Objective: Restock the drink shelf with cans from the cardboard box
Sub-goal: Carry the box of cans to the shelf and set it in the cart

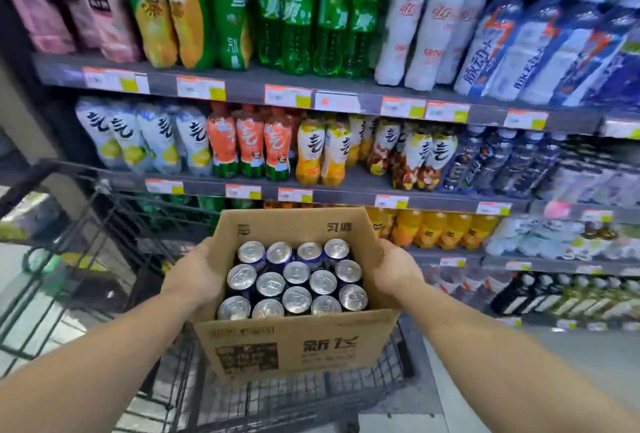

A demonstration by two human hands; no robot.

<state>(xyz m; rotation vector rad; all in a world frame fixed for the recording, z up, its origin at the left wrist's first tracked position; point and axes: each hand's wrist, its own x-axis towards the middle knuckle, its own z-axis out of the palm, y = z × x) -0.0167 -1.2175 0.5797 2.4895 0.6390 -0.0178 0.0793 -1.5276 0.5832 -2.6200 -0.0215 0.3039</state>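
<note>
Landmark is the cardboard box (294,339), open-topped, held up in front of the drink shelf (311,93) and above the black wire cart (145,259); it is full of cans (294,280), silver tops up, standing in tight rows that touch each other.

Left of the box: cart frame and mesh, running under the box too; left hand (194,276) wrapped around the box's left wall, fingers out of sight behind and below the cardboard, thumb side up near the rim; forearm comes in from the lower left corner.

Above the box: shelf boards with orange and yellow price tags (288,95); top row reads pink packs, green bottles (298,16), white bottles (429,34), blue and white bottles; the row below reads white, red, orange and dark bottles; just behind the box's far flap, orange bottles (433,228).

Right of the box: right hand (398,269) gripping the right wall the same way, fingers curled round the edge and mostly hidden; forearm comes in from the lower right; beyond it, lower shelves with dark bottles, blurred; labels unreadable.

Box tilts slightly; both hands carry it; no can is out yet.
</note>
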